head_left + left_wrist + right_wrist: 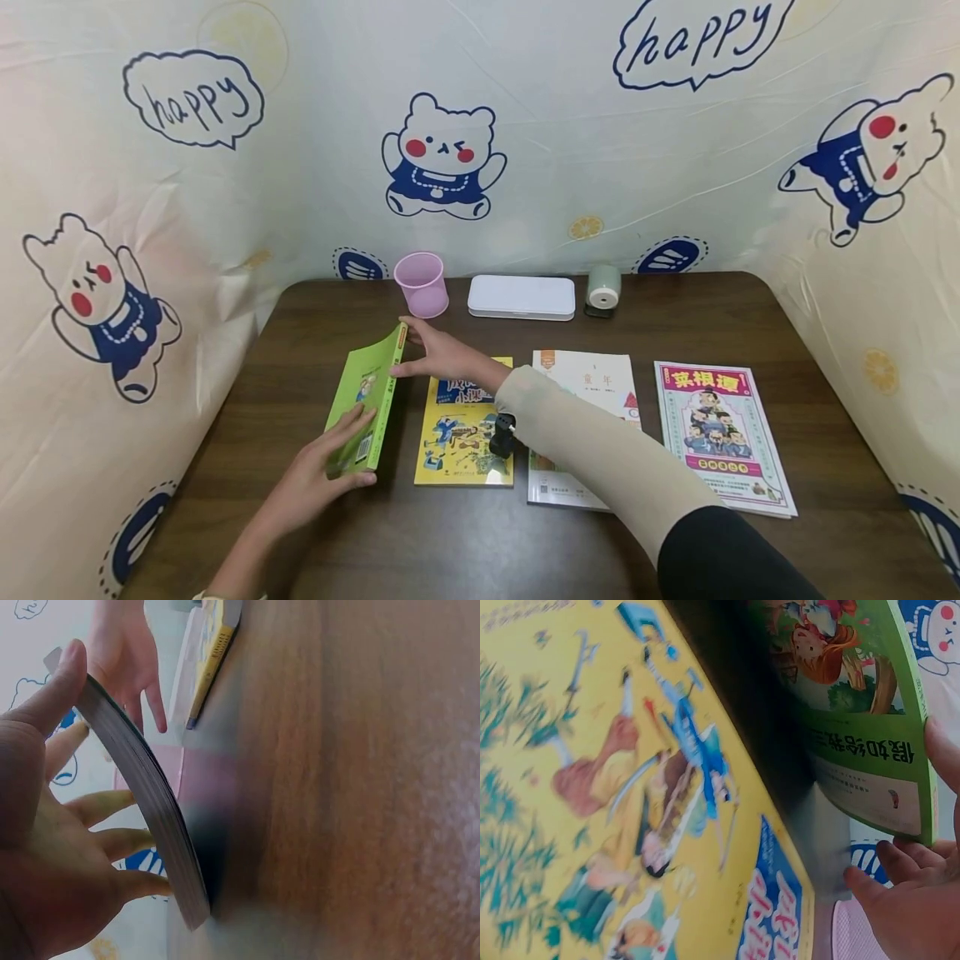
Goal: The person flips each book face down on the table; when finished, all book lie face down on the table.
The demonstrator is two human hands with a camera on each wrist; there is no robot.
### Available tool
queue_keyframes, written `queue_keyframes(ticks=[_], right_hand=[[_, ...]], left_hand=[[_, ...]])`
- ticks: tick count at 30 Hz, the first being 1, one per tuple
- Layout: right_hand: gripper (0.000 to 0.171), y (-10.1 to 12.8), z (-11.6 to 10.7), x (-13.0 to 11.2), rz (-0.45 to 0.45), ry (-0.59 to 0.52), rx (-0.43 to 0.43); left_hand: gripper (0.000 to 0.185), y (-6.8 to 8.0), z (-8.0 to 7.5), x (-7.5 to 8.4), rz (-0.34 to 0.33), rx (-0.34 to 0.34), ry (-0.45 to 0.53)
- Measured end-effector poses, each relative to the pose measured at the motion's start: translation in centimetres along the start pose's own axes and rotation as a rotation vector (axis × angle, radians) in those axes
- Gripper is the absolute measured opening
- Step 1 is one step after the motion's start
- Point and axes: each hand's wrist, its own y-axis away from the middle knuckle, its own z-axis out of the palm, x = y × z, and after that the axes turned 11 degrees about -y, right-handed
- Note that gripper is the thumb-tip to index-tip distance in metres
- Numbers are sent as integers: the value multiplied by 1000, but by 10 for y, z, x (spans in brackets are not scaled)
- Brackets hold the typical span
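From here I see left hand (321, 465) clamped on green paperback book (356, 379), tilted, near pink plastic cup (426, 298), contents unclear; right hand (444, 358) fingers apart, touching spine. Flat white rectangular case (521, 297) closed, contents hidden.

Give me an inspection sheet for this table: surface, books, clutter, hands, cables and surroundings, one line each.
Surface: brown wood-look table.
Job's things: green book, held tilted; to its right, yellow book, white book and pink-titled book lie flat.
Clutter: pink cup, white case and what looks like a sharpener stand near the far edge.
Hands: left hand holds the green book near its lower end; right hand touches its spine near the top.
Cables: nothing seen.
Surroundings: bear-print cloth behind and at both sides.
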Motion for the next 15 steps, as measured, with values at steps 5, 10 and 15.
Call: queue_keyframes(ticks=[5,10,15], right_hand=[[103,0,-2,6,28,142,7],[110,-3,-2,10,42,219,-17],[113,-4,1,16,79,272,-34]], left_hand=[[88,-2,4,-1,-29,-13,-48],[86,-4,8,0,-66,-32,-100],[82,-6,11,-1,-73,-39,-147]])
